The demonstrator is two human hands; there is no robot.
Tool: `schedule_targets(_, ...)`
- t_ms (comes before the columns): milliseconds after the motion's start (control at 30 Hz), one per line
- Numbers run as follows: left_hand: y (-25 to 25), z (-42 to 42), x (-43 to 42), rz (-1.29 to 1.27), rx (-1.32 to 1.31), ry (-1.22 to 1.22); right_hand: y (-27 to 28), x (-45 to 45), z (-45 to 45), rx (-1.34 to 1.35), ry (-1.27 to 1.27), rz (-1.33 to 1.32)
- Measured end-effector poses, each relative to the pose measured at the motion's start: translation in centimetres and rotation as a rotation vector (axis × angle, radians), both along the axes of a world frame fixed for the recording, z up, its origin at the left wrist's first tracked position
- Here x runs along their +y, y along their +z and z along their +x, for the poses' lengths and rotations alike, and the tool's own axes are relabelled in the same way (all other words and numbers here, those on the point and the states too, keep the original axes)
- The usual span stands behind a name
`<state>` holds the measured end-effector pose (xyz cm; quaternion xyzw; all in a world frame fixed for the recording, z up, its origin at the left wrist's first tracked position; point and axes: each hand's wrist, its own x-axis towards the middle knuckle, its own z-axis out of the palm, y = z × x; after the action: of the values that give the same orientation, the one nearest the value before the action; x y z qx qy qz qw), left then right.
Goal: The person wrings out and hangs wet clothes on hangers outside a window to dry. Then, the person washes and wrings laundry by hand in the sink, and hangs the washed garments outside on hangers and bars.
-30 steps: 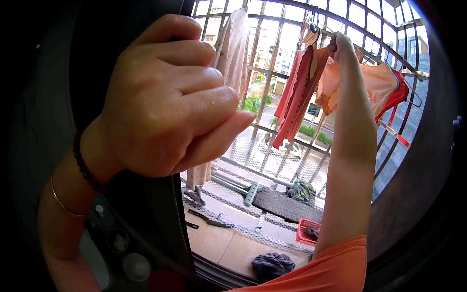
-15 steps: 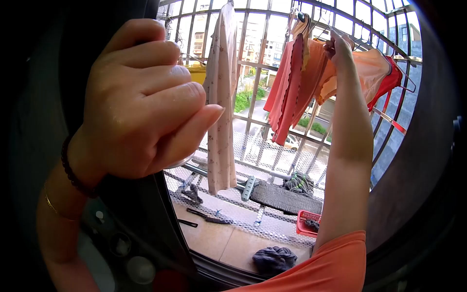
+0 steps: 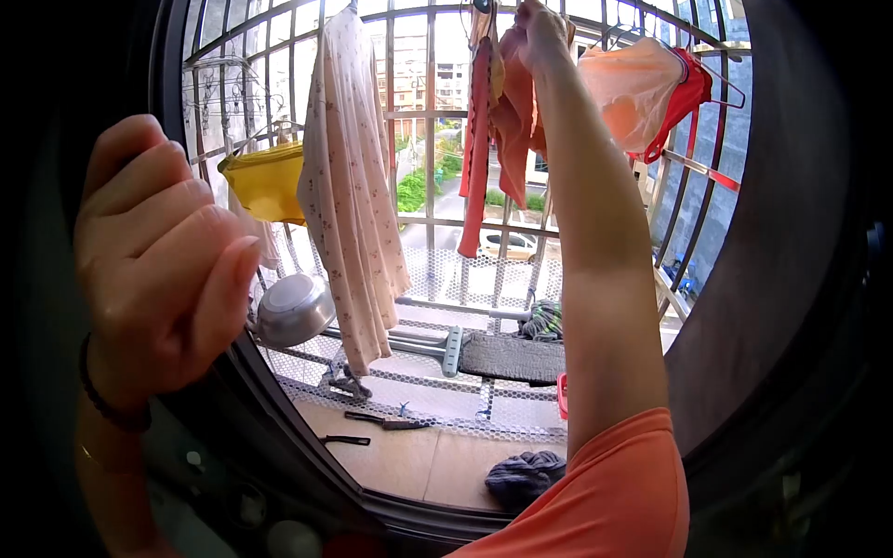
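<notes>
My right hand (image 3: 541, 35) is raised to the top of the window grille, its fingers closed at the top of a hanging coral garment (image 3: 513, 121). In the earlier frame wire hanger hooks show at these fingers; now the hanger is mostly hidden. A narrow coral-red garment with a dark scalloped edge (image 3: 475, 139) hangs just left of it. To the right are a pale peach garment (image 3: 633, 88) and a red one (image 3: 690, 98). My left hand (image 3: 158, 251) is a fist in the left foreground beside the dark window frame (image 3: 270, 409); its palm side is hidden.
A long floral garment (image 3: 349, 186) and a yellow cloth (image 3: 268, 181) hang left of centre. A metal basin (image 3: 294, 310) leans below them. On the ledge lie a grey mop head (image 3: 512, 356), a knife (image 3: 386, 421) and a dark bundled cloth (image 3: 526, 479). Metal bars (image 3: 431, 177) stand behind.
My view has shifted, bringing the yellow cloth and basin into sight. My right hand has moved left with the coral garment, leaving a gap beside the peach one. My left fist sits lower and further left.
</notes>
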<state>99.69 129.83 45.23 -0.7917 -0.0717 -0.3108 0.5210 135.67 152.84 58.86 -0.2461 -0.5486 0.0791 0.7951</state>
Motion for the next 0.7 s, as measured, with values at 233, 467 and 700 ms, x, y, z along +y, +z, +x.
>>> schedule_targets(233,0.3,-0.1,0.2,0.021,0.072,0.001,-15.7,-11.7,-4.2,0.297,0.396,0.078)
schedule_targets(467,0.4,0.1,0.2,0.006,0.095,0.007,-26.5,-17.9,-1.0,0.503,0.556,-0.163)
schedule_targets(700,0.6,-0.9,0.3,-0.015,0.107,0.06,-29.3,-15.0,2.6,0.535,0.242,-0.316)
